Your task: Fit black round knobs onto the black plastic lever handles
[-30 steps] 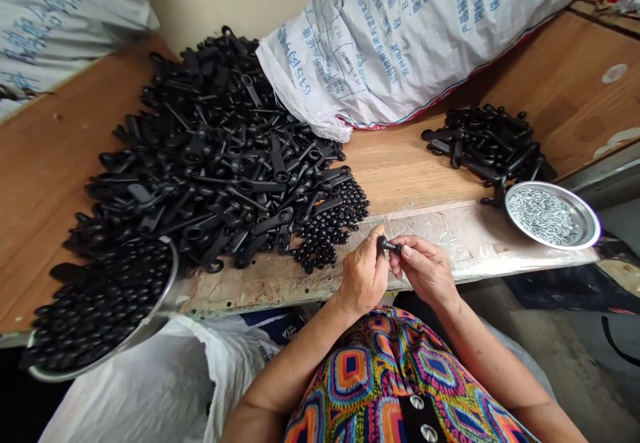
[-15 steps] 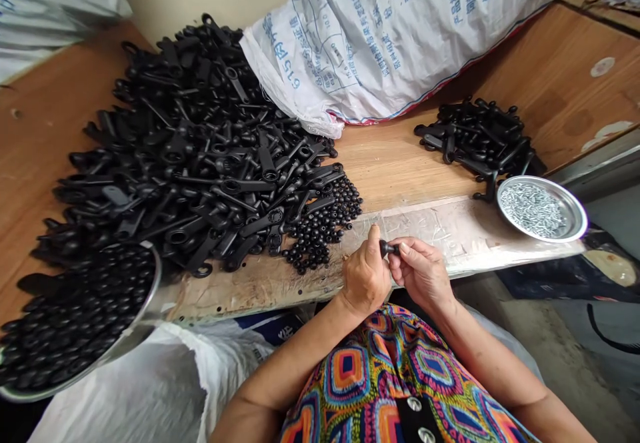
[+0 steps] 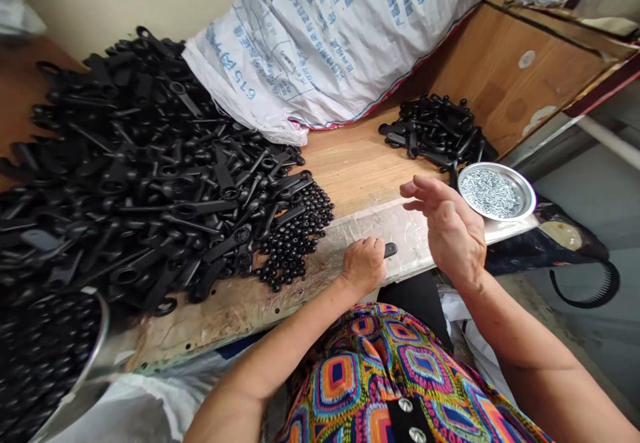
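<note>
My left hand [image 3: 364,264] is closed around a small black plastic part [image 3: 390,250], its end sticking out to the right, resting at the taped front edge of the wooden table [image 3: 360,163]. My right hand [image 3: 447,226] hovers open above the table, fingers spread, holding nothing, between the part and a round metal dish of small silver screws [image 3: 490,192]. Loose black beads [image 3: 295,233] lie just left of my left hand.
A large heap of black plastic handles [image 3: 135,163] covers the table's left side. A smaller pile of handles [image 3: 435,133] lies behind the screw dish. A white printed sack [image 3: 320,36] leans at the back. A metal bowl of black beads [image 3: 45,356] sits front left.
My right hand let go of the black part and lifted away to the right, opening. My left hand kept the part and lowered to the table edge. The view swung right.
</note>
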Demonstrator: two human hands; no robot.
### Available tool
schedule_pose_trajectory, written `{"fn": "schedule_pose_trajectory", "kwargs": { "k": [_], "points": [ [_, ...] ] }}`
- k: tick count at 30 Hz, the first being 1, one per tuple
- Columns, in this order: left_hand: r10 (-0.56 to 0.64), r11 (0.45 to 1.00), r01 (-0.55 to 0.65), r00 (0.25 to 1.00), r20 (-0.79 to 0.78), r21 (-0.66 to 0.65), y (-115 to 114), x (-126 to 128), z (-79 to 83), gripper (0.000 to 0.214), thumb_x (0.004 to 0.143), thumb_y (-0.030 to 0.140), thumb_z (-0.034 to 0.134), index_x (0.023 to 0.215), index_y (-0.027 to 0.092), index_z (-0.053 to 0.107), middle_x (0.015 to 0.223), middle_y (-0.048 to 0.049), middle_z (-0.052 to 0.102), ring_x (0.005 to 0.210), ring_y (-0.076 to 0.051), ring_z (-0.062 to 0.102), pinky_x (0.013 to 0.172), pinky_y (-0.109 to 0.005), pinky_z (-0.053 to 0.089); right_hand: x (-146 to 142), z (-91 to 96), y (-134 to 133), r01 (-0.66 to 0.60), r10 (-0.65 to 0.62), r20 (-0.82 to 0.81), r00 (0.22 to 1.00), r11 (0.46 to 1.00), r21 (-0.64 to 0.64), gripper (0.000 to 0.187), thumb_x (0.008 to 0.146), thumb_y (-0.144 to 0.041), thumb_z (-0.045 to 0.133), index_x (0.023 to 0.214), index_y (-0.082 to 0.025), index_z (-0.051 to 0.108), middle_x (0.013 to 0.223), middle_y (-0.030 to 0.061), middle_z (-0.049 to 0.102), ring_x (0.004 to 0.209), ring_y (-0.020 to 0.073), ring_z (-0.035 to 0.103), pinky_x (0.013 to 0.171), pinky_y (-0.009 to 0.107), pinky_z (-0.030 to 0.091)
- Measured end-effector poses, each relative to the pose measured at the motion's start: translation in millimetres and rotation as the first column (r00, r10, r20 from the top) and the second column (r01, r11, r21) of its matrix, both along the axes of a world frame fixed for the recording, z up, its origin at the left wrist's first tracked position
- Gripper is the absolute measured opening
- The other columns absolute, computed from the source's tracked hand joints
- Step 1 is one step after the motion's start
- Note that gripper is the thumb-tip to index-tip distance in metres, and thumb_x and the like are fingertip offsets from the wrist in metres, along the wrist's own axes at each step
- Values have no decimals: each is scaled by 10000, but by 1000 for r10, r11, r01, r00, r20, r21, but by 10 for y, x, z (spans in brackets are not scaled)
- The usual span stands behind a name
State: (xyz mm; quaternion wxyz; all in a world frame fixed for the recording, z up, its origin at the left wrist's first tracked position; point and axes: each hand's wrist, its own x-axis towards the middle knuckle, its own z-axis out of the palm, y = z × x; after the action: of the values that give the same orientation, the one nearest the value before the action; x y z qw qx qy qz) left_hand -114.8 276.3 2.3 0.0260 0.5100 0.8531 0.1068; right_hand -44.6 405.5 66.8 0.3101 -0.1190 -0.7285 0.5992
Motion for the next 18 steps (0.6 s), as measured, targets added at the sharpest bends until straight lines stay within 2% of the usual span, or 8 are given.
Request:
{"fn": "schedule_pose_trajectory", "kwargs": {
  "k": [2, 4, 7, 9, 10, 14, 16, 18],
  "points": [
    [-28, 1000, 29, 1000, -7, 2, 54, 56, -76, 143, 745, 142, 468, 843, 146, 572, 773, -89, 598, 762, -220, 589, 691, -325, 476, -87, -101, -86, -101, 98, 42, 994, 992, 72, 427, 865, -473, 398, 1256, -316, 463, 1252, 45, 512, 1186, 250, 424, 951, 458, 365],
    [-46, 999, 46, 999, -13, 26, 82, 92, -141, 191, 765, 154, 445, 878, 134, 597, 790, -109, 611, 779, -234, 595, 706, -338, 477, -218, -306, -148, -212, 185, 176, 967, 966, 148, 456, 861, -465, 409, 1283, -293, 435, 1284, 52, 484, 1193, 242, 414, 993, 453, 328],
    [-34, 998, 34, 999, 1, 58, 88, 88, -164, 236, 765, 167, 443, 908, 119, 624, 816, -129, 630, 803, -257, 601, 716, -362, 478, -353, -539, -149, -256, 177, 290, 940, 931, 262, 485, 884, -436, 375, 1318, -221, 395, 1300, 87, 463, 1192, 232, 410, 1014, 431, 304],
    [8, 998, -10, 999, 31, 59, 67, 51, -125, 230, 747, 171, 467, 895, 123, 637, 819, -128, 638, 823, -262, 604, 726, -363, 476, -332, -540, -115, -244, 141, 284, 949, 897, 368, 481, 892, -435, 354, 1306, -196, 411, 1287, 103, 471, 1189, 236, 408, 1004, 423, 311],
    [37, 998, -40, 998, 47, 57, 47, 25, -93, 225, 742, 180, 479, 890, 132, 641, 822, -124, 642, 834, -259, 605, 733, -357, 474, -287, -501, -100, -276, 161, 292, 943, 869, 411, 469, 894, -436, 351, 1285, -190, 439, 1260, 109, 493, 1165, 237, 429, 984, 412, 332],
    [134, 990, -137, 986, 103, 20, -67, -81, 45, 185, 749, 275, 511, 804, 173, 655, 791, -89, 643, 784, -229, 621, 684, -311, 469, -47, -323, -106, -546, 333, 471, 817, 710, 445, 386, 883, -388, 422, 1187, -180, 539, 1056, 104, 611, 954, 212, 570, 820, 324, 441],
    [172, 985, -170, 974, 144, -32, -125, -118, 108, 181, 745, 316, 526, 762, 186, 651, 784, -66, 642, 766, -212, 624, 672, -288, 465, 6, -311, -117, -572, 341, 495, 799, 685, 451, 353, 882, -343, 439, 1172, -177, 551, 1000, 95, 630, 891, 198, 592, 767, 293, 448],
    [186, 982, -184, 963, 193, -28, -190, -153, 177, 190, 729, 336, 557, 824, 197, 644, 836, -49, 646, 798, -200, 621, 701, -276, 468, -20, -345, -84, -561, 344, 469, 813, 678, 474, 322, 882, -325, 440, 1130, -176, 583, 958, 86, 642, 847, 186, 599, 737, 276, 445]
  ]
}}
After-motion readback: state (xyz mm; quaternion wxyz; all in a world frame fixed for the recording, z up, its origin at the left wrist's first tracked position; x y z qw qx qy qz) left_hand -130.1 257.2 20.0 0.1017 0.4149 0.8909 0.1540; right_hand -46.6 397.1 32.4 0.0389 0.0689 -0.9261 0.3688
